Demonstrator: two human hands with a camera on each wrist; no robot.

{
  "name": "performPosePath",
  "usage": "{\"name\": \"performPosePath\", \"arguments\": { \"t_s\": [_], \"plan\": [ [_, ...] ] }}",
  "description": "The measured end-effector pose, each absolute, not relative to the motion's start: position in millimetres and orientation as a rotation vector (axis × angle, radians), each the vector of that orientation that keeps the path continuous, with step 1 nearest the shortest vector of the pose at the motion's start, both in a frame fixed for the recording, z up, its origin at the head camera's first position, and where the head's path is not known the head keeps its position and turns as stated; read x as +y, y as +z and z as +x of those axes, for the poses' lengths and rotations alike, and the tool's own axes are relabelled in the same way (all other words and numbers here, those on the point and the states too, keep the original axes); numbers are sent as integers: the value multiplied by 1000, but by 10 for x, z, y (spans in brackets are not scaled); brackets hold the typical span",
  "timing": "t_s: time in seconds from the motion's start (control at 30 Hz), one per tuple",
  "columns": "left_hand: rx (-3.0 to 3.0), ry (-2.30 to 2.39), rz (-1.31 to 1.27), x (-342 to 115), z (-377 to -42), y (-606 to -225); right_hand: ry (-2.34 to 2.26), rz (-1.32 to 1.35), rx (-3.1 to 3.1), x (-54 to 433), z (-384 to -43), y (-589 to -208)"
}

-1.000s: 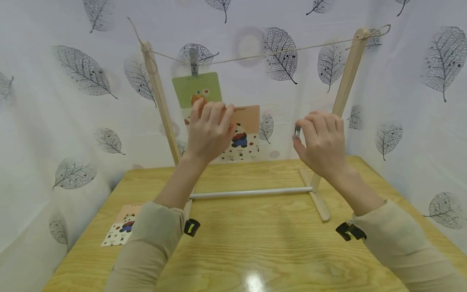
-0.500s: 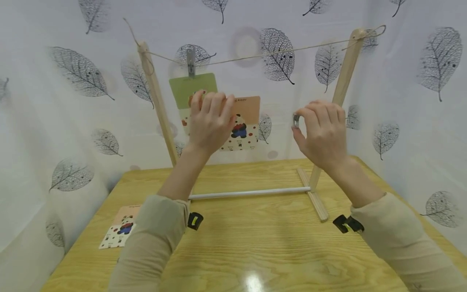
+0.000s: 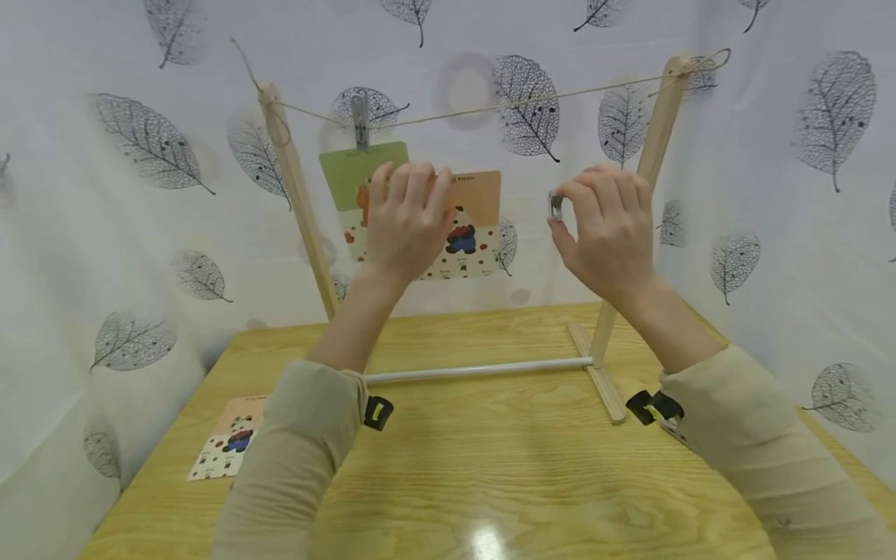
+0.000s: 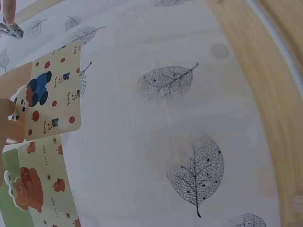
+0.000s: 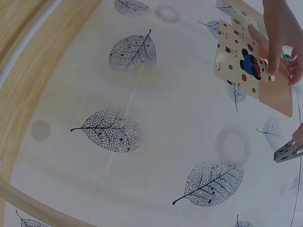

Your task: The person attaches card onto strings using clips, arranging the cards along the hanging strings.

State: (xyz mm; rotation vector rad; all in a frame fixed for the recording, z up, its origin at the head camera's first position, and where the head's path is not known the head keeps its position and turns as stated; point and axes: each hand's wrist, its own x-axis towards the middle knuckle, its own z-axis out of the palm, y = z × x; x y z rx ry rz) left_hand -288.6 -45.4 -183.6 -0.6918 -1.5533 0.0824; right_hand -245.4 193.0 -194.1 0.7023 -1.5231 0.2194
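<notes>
Plainly, card (image 3: 476,204) in left hand (image 3: 408,225)

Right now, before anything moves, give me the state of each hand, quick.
Left hand: holding a rectangular peach-and-cream card printed with a cartoon bear.
Right hand: pinching a small grey clothespin.

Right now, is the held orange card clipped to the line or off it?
Off. The left hand holds the orange card below the line; the right hand holds the clip clear of the card.
</notes>
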Motion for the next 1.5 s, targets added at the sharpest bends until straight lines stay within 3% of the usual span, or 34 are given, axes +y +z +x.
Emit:
{"name": "performPosePath", "arguments": {
  "t_s": [1.5],
  "plan": [
    [-1571, 123, -663, -355, -2954, -1593, 178, 826, -1403, 1600, -2685, -1300]
  ]
}}
